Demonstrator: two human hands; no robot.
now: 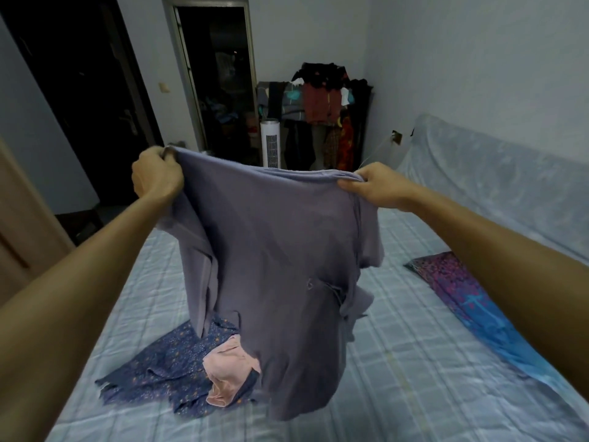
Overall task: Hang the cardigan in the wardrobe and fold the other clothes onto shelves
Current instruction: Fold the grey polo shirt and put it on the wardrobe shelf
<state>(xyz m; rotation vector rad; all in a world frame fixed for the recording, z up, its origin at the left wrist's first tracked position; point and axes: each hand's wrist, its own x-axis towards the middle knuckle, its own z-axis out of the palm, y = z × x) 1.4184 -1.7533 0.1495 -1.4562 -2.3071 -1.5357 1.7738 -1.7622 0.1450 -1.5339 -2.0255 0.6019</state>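
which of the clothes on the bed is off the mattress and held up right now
The plain purple garment, pinched at its top edge by the left hand and right hand. The blue floral piece, pink piece and purple-blue patterned cloth lie flat.

Both bare arms reach forward and slightly upward, elbows nearly straight and forearms angled inward from the lower corners of the view. The left hand (156, 173) is closed in a fist, knuckles up, gripping a bunched edge of cloth. The right hand (369, 183) sits at about the same height, well apart from the left, its fingers and thumb pinched shut on the cloth's opposite edge.
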